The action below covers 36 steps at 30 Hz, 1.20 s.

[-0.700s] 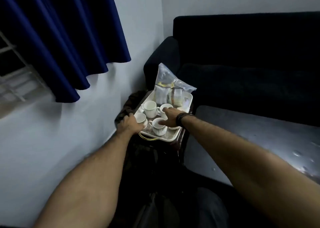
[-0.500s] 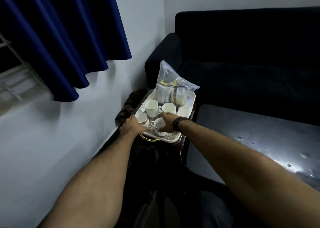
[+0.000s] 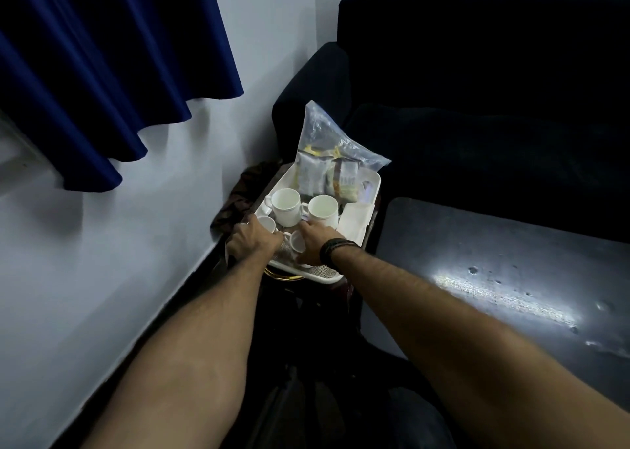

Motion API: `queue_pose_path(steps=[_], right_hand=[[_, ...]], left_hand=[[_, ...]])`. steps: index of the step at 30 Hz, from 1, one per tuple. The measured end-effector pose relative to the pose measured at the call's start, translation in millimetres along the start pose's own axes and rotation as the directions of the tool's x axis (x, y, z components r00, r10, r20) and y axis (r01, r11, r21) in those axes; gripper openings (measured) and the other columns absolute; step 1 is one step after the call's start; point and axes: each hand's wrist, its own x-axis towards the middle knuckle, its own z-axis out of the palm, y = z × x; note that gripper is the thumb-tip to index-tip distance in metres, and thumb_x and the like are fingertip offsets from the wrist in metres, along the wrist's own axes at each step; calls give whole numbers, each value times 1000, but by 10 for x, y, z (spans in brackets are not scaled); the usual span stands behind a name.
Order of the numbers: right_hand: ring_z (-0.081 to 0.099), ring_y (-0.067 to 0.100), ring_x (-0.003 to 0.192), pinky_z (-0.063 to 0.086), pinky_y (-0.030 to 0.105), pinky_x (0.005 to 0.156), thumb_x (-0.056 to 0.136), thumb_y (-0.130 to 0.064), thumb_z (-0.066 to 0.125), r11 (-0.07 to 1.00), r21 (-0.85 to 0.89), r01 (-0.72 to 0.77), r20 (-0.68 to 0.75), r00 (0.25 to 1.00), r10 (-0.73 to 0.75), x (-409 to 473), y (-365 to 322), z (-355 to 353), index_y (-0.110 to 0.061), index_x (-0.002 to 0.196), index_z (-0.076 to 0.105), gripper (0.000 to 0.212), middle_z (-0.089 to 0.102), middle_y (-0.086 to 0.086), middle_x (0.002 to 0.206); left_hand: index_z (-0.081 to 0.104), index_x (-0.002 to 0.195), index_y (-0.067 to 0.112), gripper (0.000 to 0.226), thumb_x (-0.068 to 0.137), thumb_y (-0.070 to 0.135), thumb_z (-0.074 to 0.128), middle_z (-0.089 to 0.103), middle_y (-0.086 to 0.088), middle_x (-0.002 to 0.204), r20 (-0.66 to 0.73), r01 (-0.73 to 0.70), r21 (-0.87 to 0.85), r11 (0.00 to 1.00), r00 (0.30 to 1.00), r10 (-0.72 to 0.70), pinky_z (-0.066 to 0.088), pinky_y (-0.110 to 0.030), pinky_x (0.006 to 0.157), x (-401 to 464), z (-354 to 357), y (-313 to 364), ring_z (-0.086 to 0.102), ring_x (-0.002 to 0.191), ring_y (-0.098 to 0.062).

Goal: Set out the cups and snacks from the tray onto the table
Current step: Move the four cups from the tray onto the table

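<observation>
A white tray (image 3: 374, 180) rests on a small dark stand in the corner. It holds two taller white cups (image 3: 286, 206) (image 3: 324, 210), a small cup (image 3: 268, 223) by my left hand, and another small cup (image 3: 296, 240) tilted on its side. A clear bag of snack packets (image 3: 327, 165) stands at the tray's far end, with a white folded napkin (image 3: 356, 217) beside it. My left hand (image 3: 254, 241) curls over the tray's near left rim. My right hand (image 3: 315, 244), with a dark wristband, grips the tilted small cup.
The dark glossy table (image 3: 494, 261) lies right of the tray, with water drops on it. A dark sofa (image 3: 477, 107) fills the back right. A blue curtain (image 3: 102, 67) hangs at left above the pale wall. Dark cloth (image 3: 238, 196) bunches left of the tray.
My right hand has drawn back from the far cups to the near small cup, which now lies tilted. My left hand has stayed at the tray's left rim.
</observation>
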Motion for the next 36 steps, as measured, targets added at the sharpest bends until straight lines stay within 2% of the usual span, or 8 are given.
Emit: queue_pose_path(steps=[6, 10, 17, 20, 24, 28, 32, 36], right_hand=[[57, 38, 117, 52, 45, 95, 78, -35, 72, 999, 49, -20, -9, 1000, 21, -51, 1, -38, -12, 137, 41, 70, 50, 13, 137], [57, 36, 113, 51, 42, 90, 75, -43, 74, 994, 102, -49, -56, 997, 55, -242, 91, -175, -13, 131, 43, 71, 52, 14, 130], [60, 26, 109, 51, 40, 87, 68, -66, 66, 981, 174, -86, -237, 963, 126, -783, 470, -752, -24, 130, 45, 78, 59, 5, 126], [61, 28, 103, 45, 35, 75, 64, -67, 65, 965, 195, -176, -301, 926, 229, -1094, 783, -1028, -23, 116, 52, 70, 62, 5, 117], [61, 28, 99, 51, 37, 77, 65, -59, 70, 910, 286, -300, -328, 861, 387, -1594, 1291, -1258, -19, 111, 54, 63, 61, 6, 113], [61, 28, 102, 55, 39, 80, 67, -56, 73, 837, 342, -428, -321, 783, 532, -2106, 1836, -1320, -16, 115, 54, 65, 60, 6, 116], [61, 28, 106, 54, 37, 81, 69, -54, 73, 768, 349, -537, -299, 712, 635, -2525, 2343, -1263, -15, 119, 54, 66, 59, 7, 119], [60, 30, 109, 54, 40, 85, 69, -52, 74, 709, 329, -624, -264, 660, 704, -2844, 2759, -1141, -13, 122, 53, 69, 58, 9, 122]], left_hand=[[44, 134, 12, 77, 73, 52, 72, 50, -19, 135, -16, -53, -67, 996, 999, 52, 47, -45, 96, -88, -25, 20, 54, 123, -40], [47, 127, 9, 55, 84, 40, 64, 52, -20, 129, -136, -227, 1, 974, 965, 225, 48, -44, 89, -265, -172, 34, 58, 115, -42], [46, 131, 12, 54, 86, 36, 63, 48, -18, 124, -207, -426, 27, 904, 883, 422, 49, -45, 77, -716, -526, 393, 60, 104, -41], [45, 132, 16, 51, 87, 37, 59, 46, -16, 126, -193, -488, 30, 872, 853, 484, 49, -45, 80, -955, -555, 625, 61, 105, -41], [41, 133, 18, 52, 89, 42, 55, 44, -15, 131, -145, -583, 48, 811, 799, 584, 49, -47, 82, -1305, -447, 1007, 60, 107, -43], [38, 136, 21, 55, 88, 42, 57, 42, -13, 137, -37, -677, 46, 734, 733, 679, 48, -47, 85, -1711, -177, 1399, 60, 110, -41], [37, 137, 18, 58, 89, 45, 56, 49, -12, 131, 33, -729, 21, 685, 685, 728, 49, -47, 88, -2104, 189, 1723, 58, 115, -38], [33, 133, 13, 63, 88, 50, 57, 53, -11, 130, 104, -757, -12, 654, 649, 753, 50, -45, 83, -2414, 555, 1989, 61, 112, -37]])
